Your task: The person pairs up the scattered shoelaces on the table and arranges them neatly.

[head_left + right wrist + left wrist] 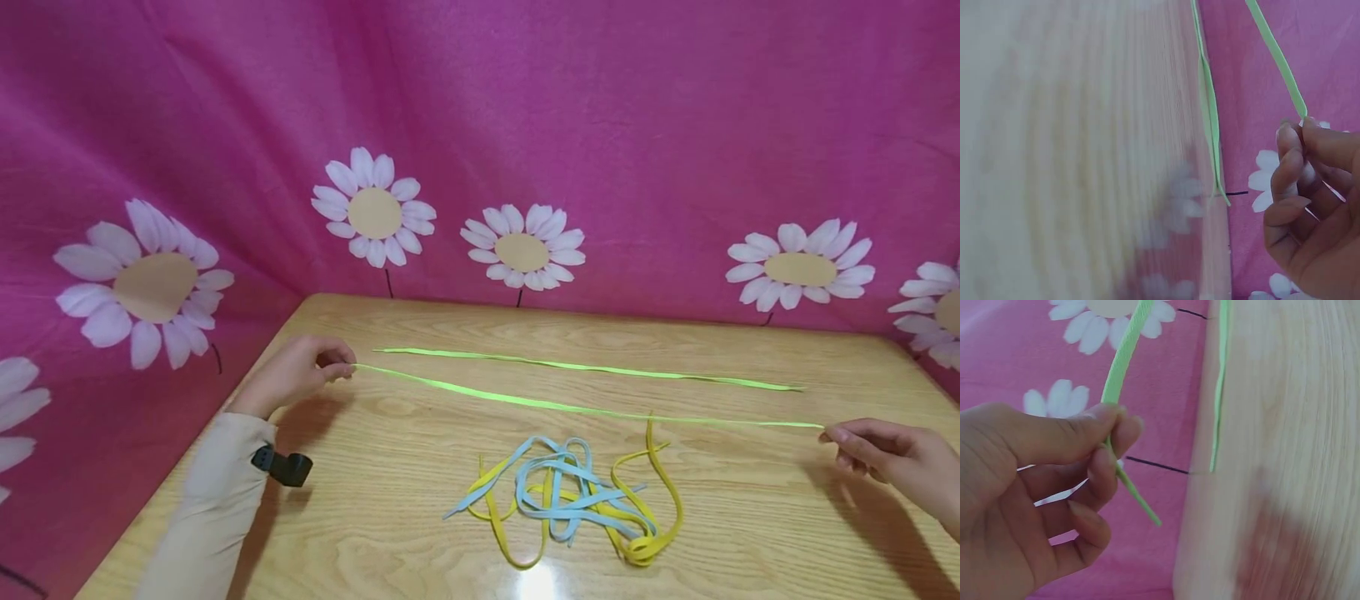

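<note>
lime laces [517, 401], blue lace [573, 506], yellow lace [678, 500], magenta daisy-patterned cloth [637, 125], wood-grained table [375, 500]

A magenta fabric curtain [660, 108] printed with large white daisies [521, 250] with beige centres hangs along the far and left sides of a pale wood-grain table [375, 533]; a white glare spot [537, 582] shines on its near part.

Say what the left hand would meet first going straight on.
Beyond the held green lace, probably the left end of the other green lace; the left hand looks raised, so might pass above.
</note>
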`<state>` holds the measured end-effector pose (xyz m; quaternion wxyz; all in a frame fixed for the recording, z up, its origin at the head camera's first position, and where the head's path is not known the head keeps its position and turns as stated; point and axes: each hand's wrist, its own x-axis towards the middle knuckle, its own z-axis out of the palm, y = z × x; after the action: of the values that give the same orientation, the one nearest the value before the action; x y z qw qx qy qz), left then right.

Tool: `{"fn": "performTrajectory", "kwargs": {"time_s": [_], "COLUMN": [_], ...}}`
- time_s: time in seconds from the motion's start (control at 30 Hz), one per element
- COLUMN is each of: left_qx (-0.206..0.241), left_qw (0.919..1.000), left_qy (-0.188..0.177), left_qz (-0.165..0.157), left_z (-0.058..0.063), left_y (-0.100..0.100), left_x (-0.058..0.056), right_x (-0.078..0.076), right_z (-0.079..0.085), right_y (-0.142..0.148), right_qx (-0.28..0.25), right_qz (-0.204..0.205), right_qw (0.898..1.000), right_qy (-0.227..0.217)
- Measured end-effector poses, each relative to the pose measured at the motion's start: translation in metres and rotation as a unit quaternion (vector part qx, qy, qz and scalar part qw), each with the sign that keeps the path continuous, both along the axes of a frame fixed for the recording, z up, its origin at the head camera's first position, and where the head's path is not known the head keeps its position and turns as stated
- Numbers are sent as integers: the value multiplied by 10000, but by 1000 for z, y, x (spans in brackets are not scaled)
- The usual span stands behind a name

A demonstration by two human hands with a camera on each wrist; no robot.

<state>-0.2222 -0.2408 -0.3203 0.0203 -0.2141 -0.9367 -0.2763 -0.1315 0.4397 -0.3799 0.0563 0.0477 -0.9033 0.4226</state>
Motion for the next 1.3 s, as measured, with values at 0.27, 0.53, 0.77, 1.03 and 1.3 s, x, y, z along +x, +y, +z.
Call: {"fn": "performTrajectory", "kwargs": {"time_s": [0.27, 0.53, 0.77, 1.03, 1.3], "left_qx": [66, 303, 326, 415, 419], "left_qw": [9986, 9967, 9967, 9953, 9928], "left_qy": [190, 64, 117, 136, -74], "left_qz": [490, 750, 734, 863, 1116], "left_z": [-14, -24, -26, -31, -32], "left_y": [12, 24, 28, 29, 33], "left_x": [-23, -33, -39, -44, -47], "right_x": [-18, -32, -40, -46, -53], "right_z": [5, -1, -7, -2, -8], "right_y": [3, 7, 18, 19, 25], "right_qx": [-396, 301, -557, -888, -542], "right_qz": [-449, -780, -832, -695, -898], "right_qw": [9977, 9956, 9931, 9917, 9925], "right_qy": [-307, -419, -610, -617, -634]}}
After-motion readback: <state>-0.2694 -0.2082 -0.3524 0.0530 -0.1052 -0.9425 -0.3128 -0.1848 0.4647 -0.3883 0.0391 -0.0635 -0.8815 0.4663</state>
